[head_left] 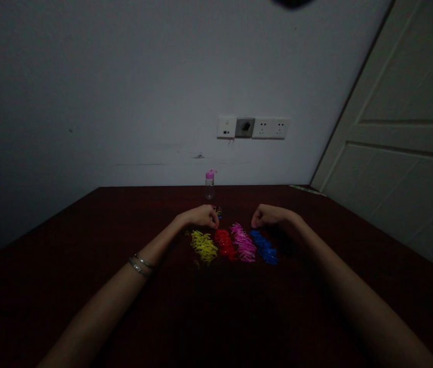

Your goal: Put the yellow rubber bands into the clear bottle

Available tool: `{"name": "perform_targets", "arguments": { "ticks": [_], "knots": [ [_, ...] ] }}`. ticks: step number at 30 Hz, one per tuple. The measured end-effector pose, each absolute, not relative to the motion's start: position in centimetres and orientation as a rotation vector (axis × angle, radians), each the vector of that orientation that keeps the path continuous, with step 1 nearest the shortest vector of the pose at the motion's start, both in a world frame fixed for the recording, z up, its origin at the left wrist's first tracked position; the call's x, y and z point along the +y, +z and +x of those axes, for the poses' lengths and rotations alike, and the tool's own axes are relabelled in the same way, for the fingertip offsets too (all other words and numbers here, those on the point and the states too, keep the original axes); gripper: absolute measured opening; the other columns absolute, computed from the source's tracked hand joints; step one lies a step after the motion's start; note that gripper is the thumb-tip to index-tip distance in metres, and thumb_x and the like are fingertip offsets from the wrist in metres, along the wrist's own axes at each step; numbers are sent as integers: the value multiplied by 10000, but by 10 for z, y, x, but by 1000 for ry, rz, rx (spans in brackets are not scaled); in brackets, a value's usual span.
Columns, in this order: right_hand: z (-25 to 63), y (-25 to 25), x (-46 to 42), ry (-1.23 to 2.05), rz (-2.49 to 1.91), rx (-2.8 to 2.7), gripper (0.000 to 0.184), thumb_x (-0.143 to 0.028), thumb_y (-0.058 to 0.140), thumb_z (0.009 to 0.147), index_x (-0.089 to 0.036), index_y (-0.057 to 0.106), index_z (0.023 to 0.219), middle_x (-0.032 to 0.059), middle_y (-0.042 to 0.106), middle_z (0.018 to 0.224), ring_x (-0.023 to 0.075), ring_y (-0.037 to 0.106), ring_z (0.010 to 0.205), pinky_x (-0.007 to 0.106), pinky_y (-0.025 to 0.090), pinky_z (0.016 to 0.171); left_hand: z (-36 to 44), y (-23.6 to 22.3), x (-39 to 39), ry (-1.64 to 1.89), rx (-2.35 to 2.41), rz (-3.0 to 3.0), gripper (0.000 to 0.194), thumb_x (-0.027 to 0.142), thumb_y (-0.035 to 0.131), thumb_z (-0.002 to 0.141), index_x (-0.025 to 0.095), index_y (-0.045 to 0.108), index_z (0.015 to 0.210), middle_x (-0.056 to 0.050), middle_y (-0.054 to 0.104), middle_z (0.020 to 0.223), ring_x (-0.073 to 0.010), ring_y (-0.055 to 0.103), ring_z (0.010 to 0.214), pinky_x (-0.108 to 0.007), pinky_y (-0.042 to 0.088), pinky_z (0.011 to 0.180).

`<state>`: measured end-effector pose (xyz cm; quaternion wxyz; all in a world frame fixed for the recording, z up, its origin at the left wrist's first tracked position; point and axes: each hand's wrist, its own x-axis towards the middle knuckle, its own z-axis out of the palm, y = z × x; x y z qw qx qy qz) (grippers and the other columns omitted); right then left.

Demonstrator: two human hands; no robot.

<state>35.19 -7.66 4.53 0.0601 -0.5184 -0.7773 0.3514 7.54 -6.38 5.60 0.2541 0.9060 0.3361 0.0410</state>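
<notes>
Four-coloured small, thin pieces, perhaps rubber bands, lie in slanting rows on the dark red table: a yellow row, a red row, a pink row and a blue row. My left hand is closed with its fingers curled down, just above the far end of the red row. Behind its fingertips lies a small mixed-colour cluster, partly hidden. My right hand, also closed, rests at the far end of the blue row. Whatever either hand pinches is too small to see.
A clear bottle with a pink lid stands near the table's back edge. Beyond it are the wall and a socket panel. A pale door is on the right. A few loose yellow pieces lie beside the yellow row.
</notes>
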Motion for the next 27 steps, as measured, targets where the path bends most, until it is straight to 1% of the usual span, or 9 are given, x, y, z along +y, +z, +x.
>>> {"name": "perform_targets", "arguments": {
  "ticks": [5, 7, 10, 13, 16, 18, 20, 24, 27],
  "knots": [
    [355, 50, -77, 985, -1630, -2309, 235, -239, 572, 581, -114, 702, 731, 30, 633, 602, 98, 482, 483, 210, 354, 453, 67, 50, -54, 231, 978, 2411, 215, 233, 592, 636, 121, 698, 786, -12, 580, 597, -73, 426, 523, -216, 299, 532],
    [356, 52, -78, 940, -1656, -2263, 253, -267, 566, 605, -115, 701, 754, 30, 625, 594, 90, 461, 452, 211, 337, 425, 62, 45, -49, 327, 1089, 2384, 197, 221, 577, 634, 121, 697, 753, -21, 595, 616, -85, 449, 543, -219, 310, 539],
    [357, 53, -77, 888, -1642, -2202, 271, -312, 568, 632, -113, 699, 761, 41, 632, 612, 96, 474, 463, 213, 350, 426, 56, 38, -43, 393, 1305, 2342, 166, 222, 578, 624, 138, 689, 714, -18, 596, 616, -96, 475, 566, -216, 310, 533],
    [359, 52, -76, 863, -1622, -2173, 267, -324, 572, 642, -117, 698, 754, 50, 643, 640, 105, 505, 501, 212, 374, 449, 55, 33, -42, 418, 1421, 2334, 198, 317, 613, 625, 168, 684, 734, -16, 605, 657, -108, 495, 599, -216, 312, 536],
    [359, 50, -76, 872, -1633, -2146, 277, -325, 568, 644, -110, 694, 766, 43, 630, 610, 102, 495, 476, 211, 365, 432, 59, 32, -45, 440, 1410, 2357, 301, 439, 628, 614, 185, 682, 765, -20, 612, 696, -118, 505, 617, -220, 316, 536],
    [360, 50, -77, 879, -1637, -2136, 283, -327, 562, 646, -104, 690, 764, 39, 620, 591, 99, 485, 458, 212, 361, 424, 62, 31, -47, 434, 1391, 2367, 336, 474, 636, 596, 183, 682, 758, -21, 613, 695, -119, 507, 615, -218, 313, 530],
    [361, 49, -77, 881, -1624, -2144, 281, -325, 552, 652, -103, 687, 758, 41, 622, 600, 99, 487, 460, 214, 367, 429, 65, 29, -48, 413, 1372, 2380, 331, 461, 643, 589, 174, 682, 749, -22, 613, 685, -115, 506, 608, -213, 314, 528],
    [363, 48, -75, 885, -1602, -2152, 274, -311, 537, 660, -102, 681, 764, 52, 633, 635, 104, 505, 482, 212, 375, 433, 67, 23, -45, 395, 1298, 2419, 218, 313, 609, 627, 163, 680, 769, -17, 621, 704, -107, 515, 622, -199, 334, 552],
    [363, 47, -73, 880, -1591, -2141, 261, -303, 545, 652, -108, 678, 764, 54, 642, 659, 108, 521, 503, 210, 384, 444, 66, 20, -42, 409, 1281, 2435, 189, 239, 563, 644, 153, 678, 766, -19, 627, 711, -109, 523, 638, -198, 348, 575]
  ]
}}
